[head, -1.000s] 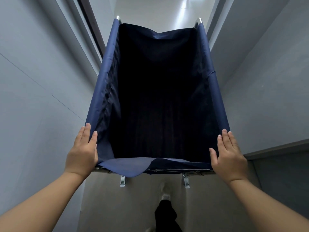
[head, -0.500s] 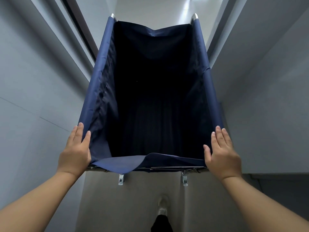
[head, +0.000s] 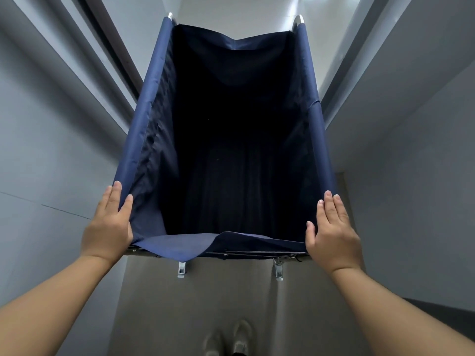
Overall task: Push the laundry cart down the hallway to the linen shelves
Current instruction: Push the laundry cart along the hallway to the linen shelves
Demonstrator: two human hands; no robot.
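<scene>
The left grip (head: 106, 224) and right grip (head: 334, 232) are lying flat, released, with straight fingers pressing on the near corners of the laundry cart (head: 144, 119). Its navy bag is filling the frame's centre between grey hallway walls (head: 38, 137). Shoes (head: 241, 337) are showing at the bottom edge.

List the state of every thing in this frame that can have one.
laundry cart: upright, top open, interior dark, no linen visible.
cart liner: near hem slack, one flap folded outward over the rail.
left hand: fingers straight, flat on the near left rim corner.
right hand: fingers straight, flat on the near right rim corner.
metal clips: two, hanging below the near rail.
</scene>
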